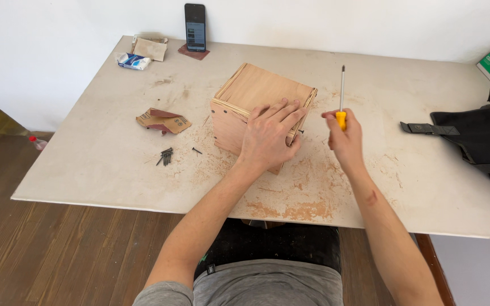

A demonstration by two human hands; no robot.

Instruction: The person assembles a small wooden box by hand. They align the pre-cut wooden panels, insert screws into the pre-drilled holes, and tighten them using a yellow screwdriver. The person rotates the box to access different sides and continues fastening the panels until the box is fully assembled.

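Fingers of your right hand wrap the yellow screwdriver, tip up; your left hand lies spread, palm down, on the plywood box mid-table. Keep pressing firmly; screws lie left

The dusty pale desk carries a plywood box, loose black screws, crumpled sandpaper, an upright phone and a black bag.
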